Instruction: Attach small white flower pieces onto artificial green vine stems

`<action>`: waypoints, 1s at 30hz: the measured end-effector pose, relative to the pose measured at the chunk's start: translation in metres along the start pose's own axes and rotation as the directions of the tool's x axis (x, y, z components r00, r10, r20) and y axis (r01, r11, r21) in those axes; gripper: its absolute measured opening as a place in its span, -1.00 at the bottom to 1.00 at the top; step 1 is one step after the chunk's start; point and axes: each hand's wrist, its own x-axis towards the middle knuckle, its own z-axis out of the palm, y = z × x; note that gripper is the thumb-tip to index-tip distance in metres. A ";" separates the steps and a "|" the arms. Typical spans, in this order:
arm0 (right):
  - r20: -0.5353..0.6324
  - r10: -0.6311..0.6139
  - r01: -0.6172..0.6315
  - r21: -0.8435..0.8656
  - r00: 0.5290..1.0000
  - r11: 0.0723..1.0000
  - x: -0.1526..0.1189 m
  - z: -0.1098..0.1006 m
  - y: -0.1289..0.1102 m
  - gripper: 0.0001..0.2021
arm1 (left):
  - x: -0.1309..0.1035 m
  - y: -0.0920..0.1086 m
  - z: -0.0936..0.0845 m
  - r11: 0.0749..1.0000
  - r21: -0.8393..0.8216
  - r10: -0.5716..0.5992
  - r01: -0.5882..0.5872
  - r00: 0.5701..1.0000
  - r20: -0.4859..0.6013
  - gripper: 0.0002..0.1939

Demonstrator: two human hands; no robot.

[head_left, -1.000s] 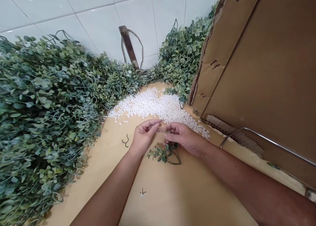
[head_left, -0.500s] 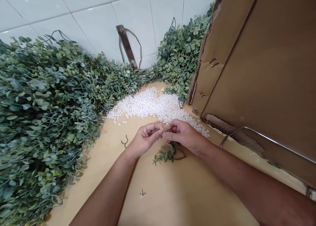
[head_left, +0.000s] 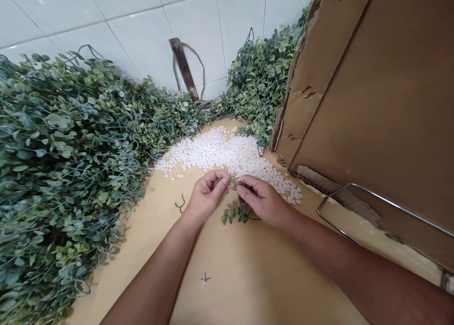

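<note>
Between my two hands is a small artificial leaf sprig (head_left: 232, 215), its lower leaves hanging just above or on the tabletop. My left hand (head_left: 207, 195) pinches the tip of the sprig between thumb and fingers. From the other side, my right hand (head_left: 262, 198) grips the same sprig close by, with part of its stem hidden behind the palm. Just beyond the fingertips lies a spread of small white plastic pieces (head_left: 213, 150). A short curved green stem bit (head_left: 180, 204) rests on the table left of my left hand.
Heaped artificial foliage (head_left: 71, 140) fills the left side, and another leafy pile (head_left: 262, 74) stands at the back right. A large cardboard box (head_left: 383, 88) with a metal wire frame (head_left: 390, 201) borders the right. Nearer me lies a small stem scrap (head_left: 205, 278).
My fingertips have moved slightly apart and up, so green leaves now show between them. The hanging part of the sprig has swung a little up.
</note>
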 end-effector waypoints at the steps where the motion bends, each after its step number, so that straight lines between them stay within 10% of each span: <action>1: -0.002 0.013 -0.013 -0.008 1.000 1.000 0.000 0.000 0.000 -0.84 | 0.000 0.000 0.000 1.000 -0.020 -0.022 0.022 1.000 -0.015 -0.76; 9: -0.027 0.079 -0.076 0.106 0.997 0.991 0.001 -0.001 -0.004 -0.72 | 0.002 0.001 0.000 0.967 -0.177 -0.197 0.180 0.977 -0.081 -0.76; 30: -0.066 0.451 -0.353 0.526 0.890 0.774 0.004 0.000 -0.020 -0.77 | 0.002 -0.001 0.000 0.949 -0.274 -0.157 0.154 0.987 0.012 -0.75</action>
